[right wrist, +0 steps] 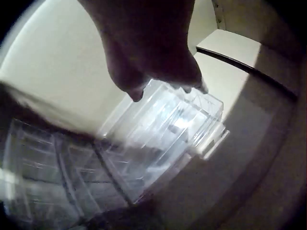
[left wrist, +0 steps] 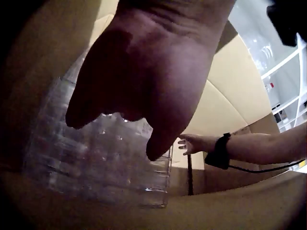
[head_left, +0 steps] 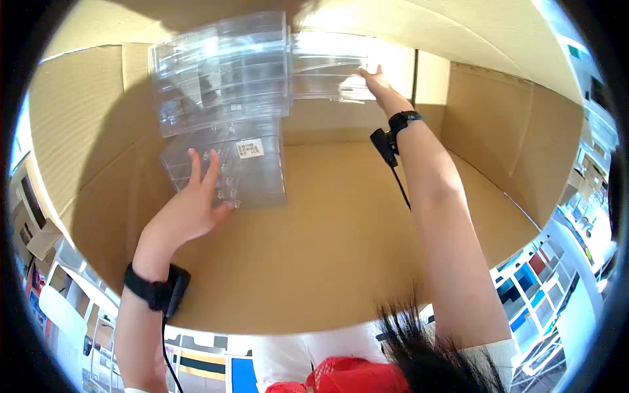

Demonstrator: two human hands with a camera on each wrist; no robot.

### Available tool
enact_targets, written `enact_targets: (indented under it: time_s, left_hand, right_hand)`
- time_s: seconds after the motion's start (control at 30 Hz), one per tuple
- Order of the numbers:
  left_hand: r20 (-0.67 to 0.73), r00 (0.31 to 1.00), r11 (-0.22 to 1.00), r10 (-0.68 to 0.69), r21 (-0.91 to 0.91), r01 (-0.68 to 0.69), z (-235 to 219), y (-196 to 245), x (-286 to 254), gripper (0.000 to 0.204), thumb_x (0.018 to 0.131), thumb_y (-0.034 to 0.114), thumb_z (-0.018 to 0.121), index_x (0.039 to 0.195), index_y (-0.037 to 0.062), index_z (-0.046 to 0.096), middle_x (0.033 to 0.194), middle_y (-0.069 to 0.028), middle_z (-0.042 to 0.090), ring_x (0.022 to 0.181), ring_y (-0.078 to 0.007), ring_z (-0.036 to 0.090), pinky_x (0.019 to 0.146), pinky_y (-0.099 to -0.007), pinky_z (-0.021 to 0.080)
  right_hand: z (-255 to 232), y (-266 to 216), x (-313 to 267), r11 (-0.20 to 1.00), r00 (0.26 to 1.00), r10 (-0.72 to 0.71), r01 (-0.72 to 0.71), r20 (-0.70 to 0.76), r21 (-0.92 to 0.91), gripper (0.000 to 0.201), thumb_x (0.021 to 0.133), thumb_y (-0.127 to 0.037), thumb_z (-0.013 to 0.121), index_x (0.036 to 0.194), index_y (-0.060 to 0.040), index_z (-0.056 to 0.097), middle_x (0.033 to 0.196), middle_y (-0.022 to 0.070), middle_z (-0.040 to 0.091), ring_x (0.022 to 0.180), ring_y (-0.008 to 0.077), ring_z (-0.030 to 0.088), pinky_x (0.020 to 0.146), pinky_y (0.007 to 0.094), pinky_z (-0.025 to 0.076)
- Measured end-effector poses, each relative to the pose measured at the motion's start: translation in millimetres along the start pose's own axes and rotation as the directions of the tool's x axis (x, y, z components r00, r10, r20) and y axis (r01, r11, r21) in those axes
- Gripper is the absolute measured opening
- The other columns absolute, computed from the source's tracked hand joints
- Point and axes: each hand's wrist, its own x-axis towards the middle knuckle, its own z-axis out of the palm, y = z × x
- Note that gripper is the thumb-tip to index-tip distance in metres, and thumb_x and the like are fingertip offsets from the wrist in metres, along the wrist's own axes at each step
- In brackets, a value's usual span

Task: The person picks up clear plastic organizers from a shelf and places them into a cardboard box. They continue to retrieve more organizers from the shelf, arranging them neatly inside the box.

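Clear plastic boxes stand in the left and back of a large cardboard box. My left hand point(head_left: 187, 213) is spread in front of the lower clear box point(head_left: 262, 180), which bears a white printed label point(head_left: 249, 149). Its fingers look fairly straight and grip nothing. Above that one, a larger ribbed clear box point(head_left: 223, 78) leans at the back left. My right hand point(head_left: 385, 88) reaches to the back, fingers apart, at the end of another clear box point(head_left: 321, 65). In the right wrist view its fingertips overlap the upper edge of this clear box point(right wrist: 177, 120).
Cardboard walls point(head_left: 504, 124) enclose the work on the left, back and right, with a flap point(head_left: 458, 33) overhead. The brown cardboard floor point(head_left: 341, 242) stretches toward the person. Outside, white racks point(head_left: 534, 295) stand at the right. Cables hang from both wrist cameras.
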Motion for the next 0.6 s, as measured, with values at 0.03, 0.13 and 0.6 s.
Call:
enact_targets:
  time_s: [0.03,0.13,0.6]
  left_hand:
    - [0.005,1.000,1.000,-0.004,-0.005,0.004,0,0,0,0.079,0.081,0.024,0.055,0.135,0.0033,0.000,0.131,-0.0366,-0.008,0.109,-0.0464,0.038,0.093,-0.0384,0.036]
    - [0.013,1.000,0.999,0.000,0.043,-0.001,-5,-8,4,0.078,0.081,0.024,0.054,0.135,0.0026,0.002,0.133,-0.0351,-0.004,0.108,-0.0448,0.041,0.093,-0.0375,0.036]
    - [-0.583,0.782,0.924,0.222,-0.131,-0.359,-18,54,-280,0.046,0.081,0.019,0.049,0.121,-0.0010,0.039,0.105,-0.0243,0.053,0.099,-0.0377,0.051,0.083,-0.0376,0.042]
  right_hand:
    - [-5,-12,-20,1.000,0.996,0.013,-0.011,0.087,-0.023,0.073,0.084,-0.040,0.048,0.135,-0.0032,0.011,0.139,0.0179,0.018,0.127,0.0318,0.020,0.102,0.0429,0.022]
    - [-33,-37,-78,0.973,0.945,-0.033,0.104,0.325,-0.204,0.066,0.087,-0.040,0.043,0.135,-0.0038,0.015,0.140,0.0153,0.017,0.127,0.0315,0.019,0.102,0.0437,0.021]
    - [-289,8,-449,0.832,0.911,-0.402,0.403,0.086,-0.380,0.058,0.089,-0.046,0.035,0.119,0.0032,0.043,0.118,0.0185,0.049,0.112,0.0270,0.044,0.096,0.0333,0.032]
